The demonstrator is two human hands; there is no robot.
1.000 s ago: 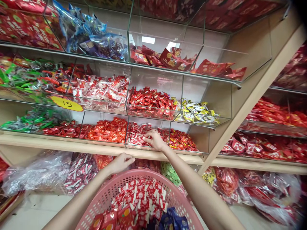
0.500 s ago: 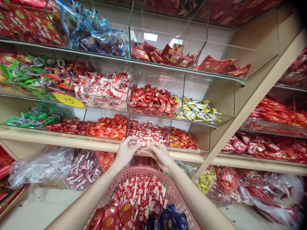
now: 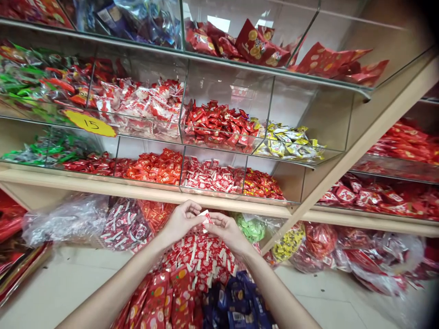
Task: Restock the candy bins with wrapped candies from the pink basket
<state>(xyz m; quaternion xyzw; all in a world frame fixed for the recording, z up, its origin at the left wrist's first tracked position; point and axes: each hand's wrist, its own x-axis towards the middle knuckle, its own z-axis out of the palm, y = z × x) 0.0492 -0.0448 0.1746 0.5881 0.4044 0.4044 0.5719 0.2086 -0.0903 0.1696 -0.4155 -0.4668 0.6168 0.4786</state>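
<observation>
My left hand (image 3: 183, 222) and my right hand (image 3: 224, 230) meet in the middle, just in front of the lowest shelf's edge. Between their fingertips is a small red-and-white wrapped candy (image 3: 206, 220), pinched from both sides. Right below the hands lies a heap of similar red-and-white candies (image 3: 204, 260). Closer to me are red packets with orange fruit prints (image 3: 181, 297) and dark blue packets (image 3: 236, 304). The basket under them is mostly hidden by its contents and my arms.
Glass-divided shelves hold candies, including red-and-white ones (image 3: 212, 176), orange-red ones (image 3: 156, 165) and yellow-white ones (image 3: 291, 141). A yellow price tag (image 3: 89, 123) reads 15. Under the wooden ledge (image 3: 151, 193), plastic bags of candy (image 3: 125, 226) rest on the floor. A slanting wooden post (image 3: 329, 173) stands right.
Both hands, still pinching the candy, have drawn back from the lowest bin to above the heap. The view has shifted, with the shelves higher in frame and the pink basket rim now mostly hidden.
</observation>
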